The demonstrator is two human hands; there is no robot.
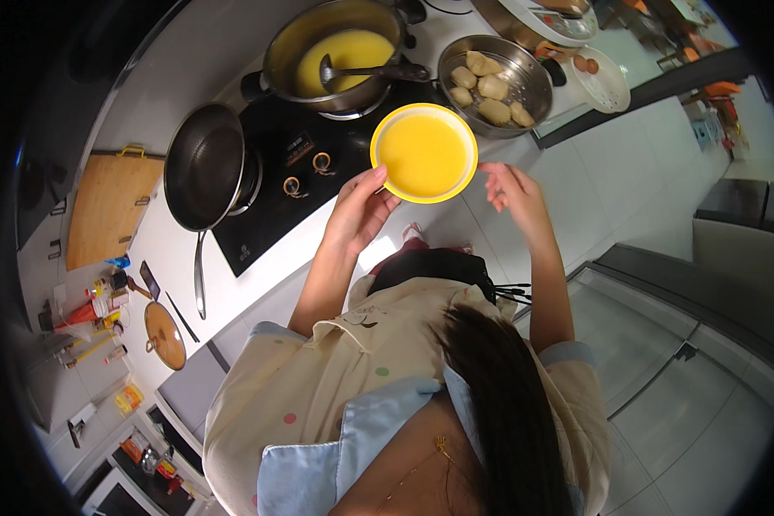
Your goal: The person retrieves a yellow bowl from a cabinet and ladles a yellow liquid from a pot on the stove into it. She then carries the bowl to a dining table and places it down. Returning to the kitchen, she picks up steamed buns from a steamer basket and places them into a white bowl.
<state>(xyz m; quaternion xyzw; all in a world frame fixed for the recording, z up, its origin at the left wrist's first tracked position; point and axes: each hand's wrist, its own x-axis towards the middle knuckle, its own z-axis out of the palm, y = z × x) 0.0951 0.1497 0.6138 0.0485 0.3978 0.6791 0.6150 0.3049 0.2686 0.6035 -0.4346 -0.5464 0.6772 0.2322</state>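
Observation:
My left hand (361,209) grips the near left rim of a yellow-rimmed bowl (426,197), its thumb on the edge. Yellow liquid nearly fills the bowl. At the bowl's right side, my right hand (509,190) has its fingers loosely curled; its index fingertip is at or near the rim, and it holds nothing. Behind the bowl, a large metal pot (274,61) on the stove contains similar yellow liquid. A dark ladle (387,71) rests across it. A metal steamer pan (532,77) with several pale dough pieces stands to the right of the pot.
A black frying pan (203,168) sits on the left of the black gas cooktop (232,248). A white plate (609,87) with two eggs is at the upper right. On the left counter are a glass lid (166,335), chopsticks (182,316) and a wooden cutting board (109,206).

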